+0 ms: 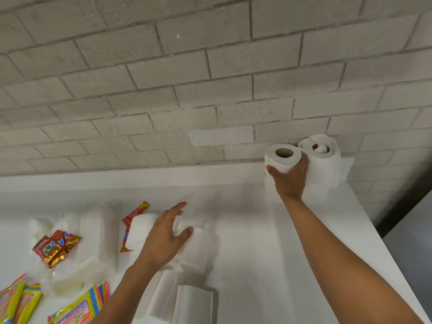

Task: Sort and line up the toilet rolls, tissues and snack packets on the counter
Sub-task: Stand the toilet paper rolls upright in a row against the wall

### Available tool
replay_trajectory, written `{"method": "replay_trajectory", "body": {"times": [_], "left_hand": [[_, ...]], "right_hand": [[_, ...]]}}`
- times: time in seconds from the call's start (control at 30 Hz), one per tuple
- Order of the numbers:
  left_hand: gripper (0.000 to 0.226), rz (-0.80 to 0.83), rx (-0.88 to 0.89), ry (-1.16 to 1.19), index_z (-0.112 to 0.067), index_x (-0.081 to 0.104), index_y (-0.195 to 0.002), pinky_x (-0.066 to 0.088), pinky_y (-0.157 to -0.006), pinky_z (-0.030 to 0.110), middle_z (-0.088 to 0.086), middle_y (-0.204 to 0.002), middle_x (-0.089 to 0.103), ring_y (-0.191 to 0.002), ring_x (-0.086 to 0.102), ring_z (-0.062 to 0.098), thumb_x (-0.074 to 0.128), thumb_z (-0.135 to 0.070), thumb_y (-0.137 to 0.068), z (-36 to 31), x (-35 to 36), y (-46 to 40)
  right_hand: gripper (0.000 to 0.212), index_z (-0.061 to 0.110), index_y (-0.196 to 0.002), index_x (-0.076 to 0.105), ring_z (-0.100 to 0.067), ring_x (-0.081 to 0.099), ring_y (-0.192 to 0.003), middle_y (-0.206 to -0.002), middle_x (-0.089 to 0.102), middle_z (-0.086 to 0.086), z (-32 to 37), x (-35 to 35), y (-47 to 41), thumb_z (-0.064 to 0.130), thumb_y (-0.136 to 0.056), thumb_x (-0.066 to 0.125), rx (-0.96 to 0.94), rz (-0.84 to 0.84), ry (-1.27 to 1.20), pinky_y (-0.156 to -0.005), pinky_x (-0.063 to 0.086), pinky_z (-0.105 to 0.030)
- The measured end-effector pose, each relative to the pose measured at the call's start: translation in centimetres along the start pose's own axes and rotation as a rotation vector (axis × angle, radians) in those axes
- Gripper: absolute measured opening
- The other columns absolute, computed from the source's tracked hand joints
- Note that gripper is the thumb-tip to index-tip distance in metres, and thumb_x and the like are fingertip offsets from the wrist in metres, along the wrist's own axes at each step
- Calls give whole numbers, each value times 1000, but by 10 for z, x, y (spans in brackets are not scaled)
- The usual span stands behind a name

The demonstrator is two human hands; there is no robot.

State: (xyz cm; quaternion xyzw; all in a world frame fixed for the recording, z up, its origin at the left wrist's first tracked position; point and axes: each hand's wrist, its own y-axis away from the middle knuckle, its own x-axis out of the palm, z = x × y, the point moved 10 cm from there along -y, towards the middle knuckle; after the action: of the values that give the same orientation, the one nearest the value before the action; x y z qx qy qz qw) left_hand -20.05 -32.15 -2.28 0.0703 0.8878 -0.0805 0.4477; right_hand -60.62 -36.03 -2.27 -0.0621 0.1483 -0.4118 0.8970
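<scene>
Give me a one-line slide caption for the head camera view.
Right hand grips an upright toilet roll by the brick wall; left hand reaches toward rolls lying on the counter.

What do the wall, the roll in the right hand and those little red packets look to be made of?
Wall: painted brick or block, matt and rough, with visible mortar lines.
Roll gripped by the right hand: soft white paper wound on a brown tube, probably cardboard.
Red packets: glossy foil or plastic film, probably, judging by the gold glints.
</scene>
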Motion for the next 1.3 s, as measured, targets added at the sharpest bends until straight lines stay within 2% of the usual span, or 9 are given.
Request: {"method": "replay_trajectory", "body": {"times": [0.17,0.3,0.43,0.53,0.67,0.83,0.9,1.1,1.3], "left_hand": [[67,53,-129,-140,-42,34,-147,47,-104,44,-4,-148,45,-129,48,23,67,-44,-89,23,1,1],[69,110,-228,-201,-37,30,-150,49,-98,41,1,-150,43,-122,56,25,65,-43,-90,35,6,4],[77,193,-296,-260,-38,25,-151,49,-90,39,-1,-140,52,-113,61,25,67,-45,-86,42,15,9],[82,221,-344,-289,-39,22,-150,53,-88,41,-1,-123,59,-106,63,26,68,-50,-82,50,21,13],[88,201,-392,-268,-37,17,-150,53,-80,38,-1,-105,61,-95,63,26,67,-46,-79,56,21,15],[86,85,-375,-92,-34,22,-149,53,-82,38,0,-112,59,-94,63,26,73,-40,-80,53,-3,15],[83,32,-317,73,-32,28,-147,55,-82,38,-2,-117,58,-93,63,21,77,-30,-79,41,-15,10],[64,74,-158,457,-39,41,-133,50,-65,14,-19,-114,56,-97,59,2,76,-17,-84,-20,-30,0],[62,192,-101,602,-43,45,-132,55,-75,20,-15,-121,61,-108,62,7,77,-18,-85,-42,-15,-4]], "right_hand": [[110,11,-149,25,-27,35,-139,-149,39,-6,1,2,4,30,-64,91,22,68,9,-98,34,-31],[113,14,-156,13,-26,28,-143,-157,29,-5,1,-6,23,28,-71,87,93,108,26,-104,38,-42],[105,18,-158,8,-27,30,-143,-158,25,-8,-4,-15,59,24,-81,80,209,145,-36,-111,35,-43],[95,18,-156,19,-27,38,-141,-153,35,-9,-13,-12,93,24,-82,78,248,191,-98,-115,35,-44],[72,22,-151,35,-22,49,-129,-145,46,-4,-22,18,153,29,-89,72,359,465,-96,-105,40,-31],[53,29,-137,52,-10,58,-109,-133,56,4,-7,51,199,41,-89,70,375,746,-60,-89,42,-24],[56,32,-137,51,-6,58,-112,-133,55,7,7,65,207,44,-86,72,369,822,-90,-91,44,-24],[76,36,-138,47,-9,61,-118,-132,58,11,55,102,215,50,-73,83,277,1063,-157,-102,50,-33],[65,29,-134,53,-16,67,-113,-126,67,2,62,103,211,23,-78,84,362,1090,-369,-95,57,-43]]}}
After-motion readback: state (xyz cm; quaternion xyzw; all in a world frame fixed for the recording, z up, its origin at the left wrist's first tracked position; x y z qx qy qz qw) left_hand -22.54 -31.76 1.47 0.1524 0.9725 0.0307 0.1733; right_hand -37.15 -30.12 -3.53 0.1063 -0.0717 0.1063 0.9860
